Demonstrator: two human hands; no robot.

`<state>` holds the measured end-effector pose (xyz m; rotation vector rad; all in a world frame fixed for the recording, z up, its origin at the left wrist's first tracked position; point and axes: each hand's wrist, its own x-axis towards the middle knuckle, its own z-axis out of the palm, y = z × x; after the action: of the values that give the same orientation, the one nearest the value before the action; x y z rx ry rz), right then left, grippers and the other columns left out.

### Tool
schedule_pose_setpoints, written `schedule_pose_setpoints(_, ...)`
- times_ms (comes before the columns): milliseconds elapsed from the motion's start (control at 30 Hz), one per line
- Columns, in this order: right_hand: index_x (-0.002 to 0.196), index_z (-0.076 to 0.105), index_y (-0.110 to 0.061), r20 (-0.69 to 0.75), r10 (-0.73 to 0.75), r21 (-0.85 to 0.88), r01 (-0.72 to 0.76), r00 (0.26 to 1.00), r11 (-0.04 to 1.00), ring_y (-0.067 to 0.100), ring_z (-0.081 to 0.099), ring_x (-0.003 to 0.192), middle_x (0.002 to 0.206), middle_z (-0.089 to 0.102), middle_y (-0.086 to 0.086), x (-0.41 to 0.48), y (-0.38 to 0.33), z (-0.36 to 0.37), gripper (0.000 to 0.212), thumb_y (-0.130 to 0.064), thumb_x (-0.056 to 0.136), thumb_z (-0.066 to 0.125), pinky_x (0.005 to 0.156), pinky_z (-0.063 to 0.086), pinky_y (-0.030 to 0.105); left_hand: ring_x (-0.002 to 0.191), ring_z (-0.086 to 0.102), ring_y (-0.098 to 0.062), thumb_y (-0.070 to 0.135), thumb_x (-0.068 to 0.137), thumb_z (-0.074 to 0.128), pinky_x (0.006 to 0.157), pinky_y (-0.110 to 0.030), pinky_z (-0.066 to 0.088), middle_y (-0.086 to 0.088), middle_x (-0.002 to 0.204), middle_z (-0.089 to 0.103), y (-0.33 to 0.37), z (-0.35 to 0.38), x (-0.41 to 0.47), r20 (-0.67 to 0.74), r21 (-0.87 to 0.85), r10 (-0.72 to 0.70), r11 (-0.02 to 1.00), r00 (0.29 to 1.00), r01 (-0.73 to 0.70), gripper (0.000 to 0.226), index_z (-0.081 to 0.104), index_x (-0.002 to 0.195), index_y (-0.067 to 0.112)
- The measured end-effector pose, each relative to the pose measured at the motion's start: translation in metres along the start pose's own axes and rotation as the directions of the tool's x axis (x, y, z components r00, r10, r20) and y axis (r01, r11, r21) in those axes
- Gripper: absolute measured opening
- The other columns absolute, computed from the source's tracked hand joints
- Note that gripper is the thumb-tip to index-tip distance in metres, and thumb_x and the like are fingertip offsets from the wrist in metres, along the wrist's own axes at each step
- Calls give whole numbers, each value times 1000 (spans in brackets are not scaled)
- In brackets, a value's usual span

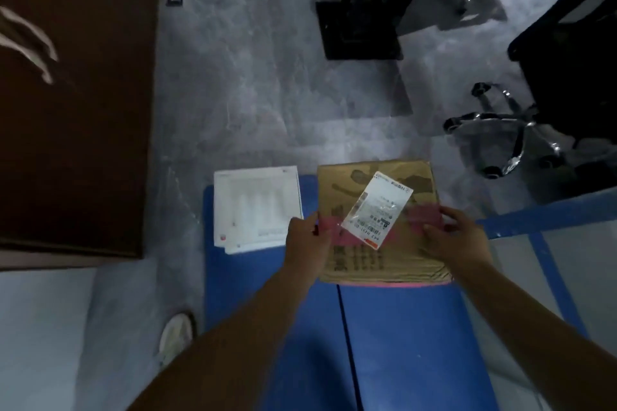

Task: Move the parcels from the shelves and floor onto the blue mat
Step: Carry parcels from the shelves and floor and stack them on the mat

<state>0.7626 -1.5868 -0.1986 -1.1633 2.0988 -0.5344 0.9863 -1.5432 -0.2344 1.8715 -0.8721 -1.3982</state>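
A flat brown cardboard parcel (404, 257) with pink tape and a white shipping label lies at the far end of the blue mat (300, 327). My left hand (305, 245) grips its left edge, fingers curled round the side. On the opposite edge, my right hand (455, 237) holds the parcel at the pink tape. A white parcel (257, 207) lies on the mat's far left corner, just left of the brown one.
A dark brown cabinet (73, 103) stands at the left. An office chair (547, 103) with a chrome base is at the right, and dark stands (360, 10) are at the back. A blue shelf frame (541, 223) runs along the right. A shoe (175, 337) shows lower left.
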Motion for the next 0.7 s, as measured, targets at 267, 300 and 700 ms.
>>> schedule_pose_setpoints(267,136,54,-14,118,0,46,-6,993,999,25,66,88,116,61,11,125,98,94,58,-7,82,73,69,58,37,96,65,-26,10,92,60,80,-39,57,-14,107,62,-97,88,109,-30,31,34,999,999,-33,15,63,107,12)
schedule_pose_setpoints(300,139,51,-14,117,8,84,-18,993,996,18,63,83,115,60,6,136,107,109,62,-7,81,73,63,54,29,95,65,-25,9,93,58,80,-39,57,-12,106,63,-106,93,122,-57,35,50,998,997,-48,14,61,107,12)
schedule_pose_setpoints(700,141,48,-21,250,29,137,-65,968,989,17,56,111,125,58,-3,195,171,251,76,5,74,74,85,53,32,129,49,-28,4,92,59,104,-45,45,-12,144,45,-204,137,218,-128,117,-45,991,991,60,63,28,146,8)
